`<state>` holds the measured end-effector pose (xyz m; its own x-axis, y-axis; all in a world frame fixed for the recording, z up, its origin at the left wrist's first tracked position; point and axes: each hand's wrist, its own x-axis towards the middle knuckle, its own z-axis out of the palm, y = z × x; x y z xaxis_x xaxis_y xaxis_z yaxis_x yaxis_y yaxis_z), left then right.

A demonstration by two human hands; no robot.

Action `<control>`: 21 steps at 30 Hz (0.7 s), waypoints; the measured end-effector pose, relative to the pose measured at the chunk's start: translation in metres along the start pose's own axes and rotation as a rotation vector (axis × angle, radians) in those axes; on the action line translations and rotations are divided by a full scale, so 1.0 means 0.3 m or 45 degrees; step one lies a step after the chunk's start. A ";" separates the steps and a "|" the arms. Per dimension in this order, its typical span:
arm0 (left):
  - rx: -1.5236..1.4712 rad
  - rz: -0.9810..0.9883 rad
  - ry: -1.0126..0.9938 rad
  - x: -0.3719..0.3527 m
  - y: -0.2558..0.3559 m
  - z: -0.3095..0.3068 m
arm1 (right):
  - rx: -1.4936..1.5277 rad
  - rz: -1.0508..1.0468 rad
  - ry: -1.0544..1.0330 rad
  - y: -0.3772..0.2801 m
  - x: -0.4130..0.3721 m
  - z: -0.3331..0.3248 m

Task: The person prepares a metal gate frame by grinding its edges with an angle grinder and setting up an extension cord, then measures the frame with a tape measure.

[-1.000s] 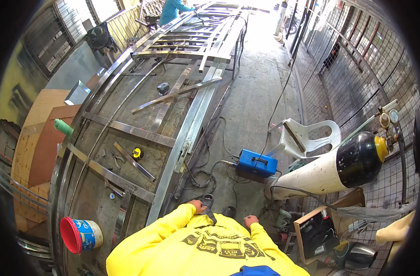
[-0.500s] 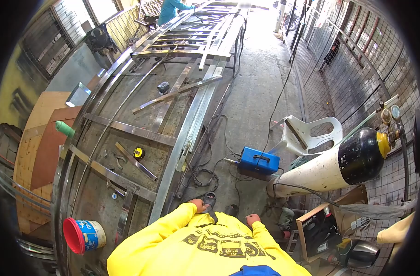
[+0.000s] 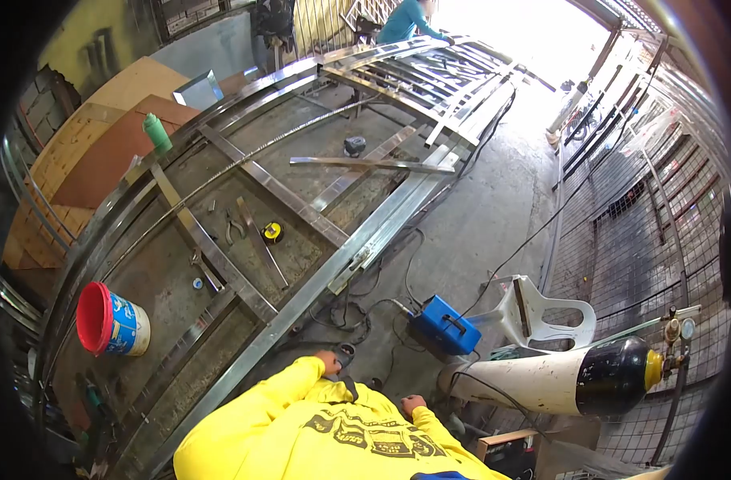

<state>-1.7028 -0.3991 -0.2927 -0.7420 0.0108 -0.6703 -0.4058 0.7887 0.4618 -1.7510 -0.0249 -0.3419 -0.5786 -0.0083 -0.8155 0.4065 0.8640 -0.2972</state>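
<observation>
Just beside the frame rail [image 3: 301,300], left hand [image 3: 328,362] fingers wrap a dark tool [image 3: 348,352]; right hand [image 3: 413,402] fisted above open floor [image 3: 477,232].

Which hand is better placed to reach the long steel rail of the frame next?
Probably the left hand: it sits close beside the long steel rail and grips a dark tool. The right hand is farther off, on the side of the blue welder.

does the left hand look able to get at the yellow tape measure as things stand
Probably not without a lean: the left hand sits close to the chest, and the tape measure lies past the long steel rail, inside the frame.
</observation>
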 end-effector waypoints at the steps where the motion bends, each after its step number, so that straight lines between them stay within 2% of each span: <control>1: -0.028 -0.006 0.069 -0.019 -0.028 0.040 | -0.036 -0.074 0.053 -0.109 -0.092 -0.078; 2: 0.075 -0.039 0.042 -0.011 -0.086 0.100 | -0.021 -0.045 0.037 -0.095 -0.009 -0.074; 4: 0.026 -0.092 0.056 -0.089 -0.107 0.117 | -0.089 -0.241 0.135 -0.064 0.171 -0.050; 6: -0.035 -0.216 0.035 -0.146 -0.138 0.165 | -0.184 -0.383 0.195 -0.198 0.079 -0.125; 7: -0.057 -0.280 0.028 -0.174 -0.161 0.172 | -0.203 -0.385 0.125 -0.234 0.046 -0.131; 8: -0.074 -0.305 0.132 -0.219 -0.157 0.185 | -0.220 -0.395 0.063 -0.275 0.032 -0.142; 10: -0.378 -0.467 0.196 -0.305 -0.131 0.214 | -0.320 -0.412 -0.032 -0.341 0.034 -0.149; 13: -0.461 -0.496 0.305 -0.401 -0.107 0.336 | -0.528 -0.318 -0.178 -0.364 0.003 -0.151; 16: -0.614 -0.665 0.503 -0.491 -0.107 0.416 | -0.519 -0.362 -0.069 -0.328 0.049 -0.091; 17: -0.611 -0.692 0.473 -0.509 -0.126 0.428 | -0.513 -0.387 -0.045 -0.323 0.039 -0.072; 20: -0.645 -0.736 0.505 -0.563 -0.176 0.494 | -0.673 -0.345 -0.289 -0.367 -0.036 -0.064; 21: -0.635 -0.772 0.491 -0.574 -0.191 0.518 | -0.753 -0.408 -0.311 -0.345 -0.006 -0.035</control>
<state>-1.4688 -0.3507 -0.2939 -0.4150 -0.6029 -0.6813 -0.9081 0.2294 0.3502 -1.7994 -0.1091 -0.3045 -0.4026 -0.3601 -0.8416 -0.2481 0.9279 -0.2783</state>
